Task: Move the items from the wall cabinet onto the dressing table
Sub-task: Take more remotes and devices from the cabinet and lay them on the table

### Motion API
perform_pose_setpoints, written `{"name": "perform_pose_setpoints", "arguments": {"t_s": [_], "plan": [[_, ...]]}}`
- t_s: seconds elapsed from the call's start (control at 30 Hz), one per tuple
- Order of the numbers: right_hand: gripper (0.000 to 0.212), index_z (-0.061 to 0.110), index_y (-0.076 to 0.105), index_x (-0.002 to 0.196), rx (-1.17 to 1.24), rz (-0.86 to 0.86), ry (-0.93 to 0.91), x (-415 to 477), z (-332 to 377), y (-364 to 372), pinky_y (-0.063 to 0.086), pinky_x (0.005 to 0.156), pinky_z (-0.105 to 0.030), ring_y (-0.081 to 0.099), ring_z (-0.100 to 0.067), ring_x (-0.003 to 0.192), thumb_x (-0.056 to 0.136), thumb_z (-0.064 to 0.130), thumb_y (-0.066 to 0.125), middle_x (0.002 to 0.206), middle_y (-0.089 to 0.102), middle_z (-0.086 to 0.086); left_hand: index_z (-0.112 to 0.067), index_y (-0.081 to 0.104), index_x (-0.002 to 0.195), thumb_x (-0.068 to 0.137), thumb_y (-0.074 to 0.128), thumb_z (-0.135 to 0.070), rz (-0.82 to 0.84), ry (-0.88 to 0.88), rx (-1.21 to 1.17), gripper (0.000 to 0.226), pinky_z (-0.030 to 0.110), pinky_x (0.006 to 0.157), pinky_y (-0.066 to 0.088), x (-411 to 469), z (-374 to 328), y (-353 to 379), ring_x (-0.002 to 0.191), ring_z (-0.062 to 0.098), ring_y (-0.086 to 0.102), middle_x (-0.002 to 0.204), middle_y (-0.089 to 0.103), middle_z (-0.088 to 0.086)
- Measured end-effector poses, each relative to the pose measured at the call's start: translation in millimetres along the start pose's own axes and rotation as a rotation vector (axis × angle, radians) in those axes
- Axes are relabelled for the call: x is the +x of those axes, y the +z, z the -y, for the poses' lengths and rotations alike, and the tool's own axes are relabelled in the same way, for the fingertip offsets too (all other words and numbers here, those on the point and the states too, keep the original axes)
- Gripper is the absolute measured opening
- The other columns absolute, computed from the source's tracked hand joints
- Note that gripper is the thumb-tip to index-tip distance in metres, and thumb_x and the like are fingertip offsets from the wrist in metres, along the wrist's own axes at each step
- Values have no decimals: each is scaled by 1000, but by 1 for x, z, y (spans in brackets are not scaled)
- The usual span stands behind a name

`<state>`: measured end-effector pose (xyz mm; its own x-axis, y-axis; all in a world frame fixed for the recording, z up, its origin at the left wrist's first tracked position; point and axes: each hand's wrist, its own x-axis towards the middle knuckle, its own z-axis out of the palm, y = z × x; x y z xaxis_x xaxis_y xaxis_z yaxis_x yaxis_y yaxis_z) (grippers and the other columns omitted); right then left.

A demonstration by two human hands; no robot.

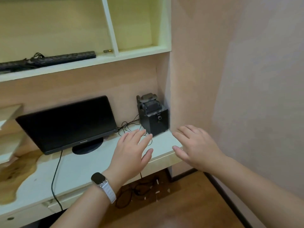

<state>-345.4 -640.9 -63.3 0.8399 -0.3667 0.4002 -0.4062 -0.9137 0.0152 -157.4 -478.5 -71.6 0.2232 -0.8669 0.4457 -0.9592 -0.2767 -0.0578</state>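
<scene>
Just beyond the left hand [131,153] and right hand [195,148], both spread and holding nothing, a black speaker [154,119] stood on the dressing table [79,170].

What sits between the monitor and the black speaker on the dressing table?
Head view: a loose tangle of thin black cables lies on the dressing table between the monitor and the speaker. Nothing else shows there.
</scene>
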Motion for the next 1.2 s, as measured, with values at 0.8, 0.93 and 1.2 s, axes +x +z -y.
{"name": "perform_pose_setpoints", "arguments": {"t_s": [0.8,0.93,1.2], "plan": [[53,19,59,126,-220,-267,46,334,-45,-47,47,92,-41,56,-28,118,90,53,38,129,61,-6,-15,66,122,87,54,-38,-487,208,-31,43,44,97,43,295,219,-31,116,30,57,127,62,9],[57,16,61,125,-161,-372,43,373,-67,-74,47,90,-39,58,-28,115,88,53,38,126,62,-8,-17,66,121,87,53,-40,-546,230,-99,44,43,91,46,338,227,-61,116,28,57,126,62,7],[61,14,56,130,-37,-538,-111,453,-119,-146,46,96,-42,52,-27,120,87,54,39,132,56,-7,-15,61,128,87,49,-43,-680,210,-12,51,49,97,46,418,232,-159,121,26,53,130,59,6]]}}
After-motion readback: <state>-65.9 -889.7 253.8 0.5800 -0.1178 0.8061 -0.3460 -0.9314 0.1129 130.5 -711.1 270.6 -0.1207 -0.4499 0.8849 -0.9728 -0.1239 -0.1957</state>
